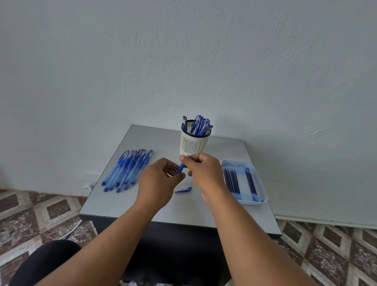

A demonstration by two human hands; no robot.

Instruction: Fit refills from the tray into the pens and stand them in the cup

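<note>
I see both of my bare hands raised together over the middle of a small grey table (137,207). My right hand (203,173) grips a blue pen (180,169) in curled fingers, and my left hand (157,184) pinches the pen's lower end. Just behind them stands a white slatted cup (193,144) with capped blue pens (200,125) upright inside. A row of more pens (127,169) lies on the table's left side. A white tray (260,181) at the right edge holds dark blue refills (232,180). A loose cap (183,189) lies on the table between my wrists.
</note>
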